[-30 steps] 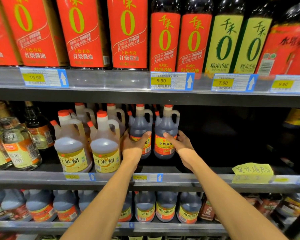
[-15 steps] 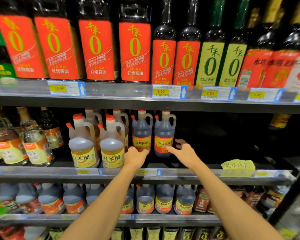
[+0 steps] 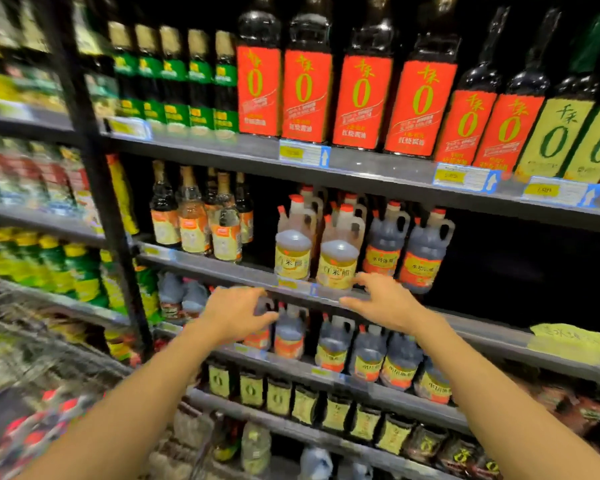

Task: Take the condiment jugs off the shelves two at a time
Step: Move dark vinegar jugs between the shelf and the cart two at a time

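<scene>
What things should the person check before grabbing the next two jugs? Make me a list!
1. Left hand empty: ok, fingers curled but holding nothing.
2. Right hand empty: ok, fingers spread.
3. Two jugs side by side to take: ok, the two dark jugs stand together on the middle shelf.
4. Jugs upright with red caps on: ok.
5. Hands on the jugs: not ok, both hang in front of the shelf edge, below them.
6. Pale jugs next door clear of the reach: cannot tell, they stand very close.
</scene>
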Tool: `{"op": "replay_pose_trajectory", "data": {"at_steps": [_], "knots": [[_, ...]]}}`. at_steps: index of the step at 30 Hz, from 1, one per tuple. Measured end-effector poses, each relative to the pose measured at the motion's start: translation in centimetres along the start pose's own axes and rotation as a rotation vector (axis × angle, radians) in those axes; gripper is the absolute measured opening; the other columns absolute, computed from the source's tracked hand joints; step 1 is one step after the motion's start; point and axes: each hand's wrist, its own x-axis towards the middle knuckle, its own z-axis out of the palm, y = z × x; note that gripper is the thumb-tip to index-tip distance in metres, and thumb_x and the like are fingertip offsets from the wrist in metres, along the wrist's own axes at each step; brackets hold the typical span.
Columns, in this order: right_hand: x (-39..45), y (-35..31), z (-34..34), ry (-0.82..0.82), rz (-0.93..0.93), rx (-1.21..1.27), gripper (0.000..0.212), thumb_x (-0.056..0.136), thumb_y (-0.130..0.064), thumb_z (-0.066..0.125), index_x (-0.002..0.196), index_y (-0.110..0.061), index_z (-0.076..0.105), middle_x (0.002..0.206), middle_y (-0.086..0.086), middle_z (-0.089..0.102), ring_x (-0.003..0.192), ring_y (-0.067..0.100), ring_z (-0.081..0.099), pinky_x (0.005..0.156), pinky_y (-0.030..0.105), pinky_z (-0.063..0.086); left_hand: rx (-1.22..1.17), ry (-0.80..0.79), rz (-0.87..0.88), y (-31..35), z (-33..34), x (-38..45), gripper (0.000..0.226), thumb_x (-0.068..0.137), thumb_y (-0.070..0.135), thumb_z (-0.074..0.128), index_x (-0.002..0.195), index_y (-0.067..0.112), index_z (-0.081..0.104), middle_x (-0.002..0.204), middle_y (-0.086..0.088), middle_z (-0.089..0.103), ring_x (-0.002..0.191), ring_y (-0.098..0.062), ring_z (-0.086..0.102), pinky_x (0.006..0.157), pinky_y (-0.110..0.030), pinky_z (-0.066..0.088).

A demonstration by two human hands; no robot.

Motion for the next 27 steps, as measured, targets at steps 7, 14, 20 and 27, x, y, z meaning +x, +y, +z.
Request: {"op": "replay_pose_trajectory", "data": {"at_steps": [7,14,20,27], "knots": [[5.9,-14.9,6.2,-0.152,-0.311,-0.126,0.072,0.095,-0.066,0.053,0.150,-0.021,0.044,0.145,0.008,0.055,0.125,0.030,0.056,0.101,0.048,0.049,0.090,0.016,-0.350,-13.0,-0.3,-12.6,0.065,0.093,0.076,0.033,0.131,0.028,0.056,0.116,-0.002,0.069,0.109,-0.026,0.066,0.087,-0.040,0.052],[10.0,-27.6,13.2,-0.298,-0.637,-0.186,0.072,0.095,-0.068,0.050,0.150,-0.022,0.043,0.140,0.008,0.056,0.127,0.031,0.055,0.099,0.048,0.049,0.011,0.009,-0.691,-20.8,0.7,-25.0,0.067,0.096,0.070,0.029,0.141,0.024,0.048,0.131,-0.010,0.064,0.118,-0.032,0.061,0.096,-0.042,0.049],[13.6,-35.1,20.0,-0.416,-0.832,-0.192,0.069,0.093,-0.069,0.053,0.145,-0.023,0.047,0.128,0.007,0.063,0.119,0.028,0.059,0.092,0.047,0.053,0.041,-0.144,-0.920,-24.6,3.3,-30.5,0.081,0.092,0.073,0.025,0.151,0.019,0.037,0.140,-0.012,0.059,0.123,-0.032,0.059,0.099,-0.043,0.049],[19.9,-39.4,29.4,-0.635,-0.919,-0.173,0.059,0.094,-0.057,0.060,0.138,-0.019,0.053,0.126,0.009,0.064,0.118,0.031,0.059,0.089,0.043,0.052,-0.144,-0.232,-1.068,-26.8,9.4,-28.7,0.098,0.077,0.080,0.014,0.149,0.018,0.039,0.139,-0.011,0.059,0.122,-0.033,0.059,0.096,-0.040,0.051]]}}
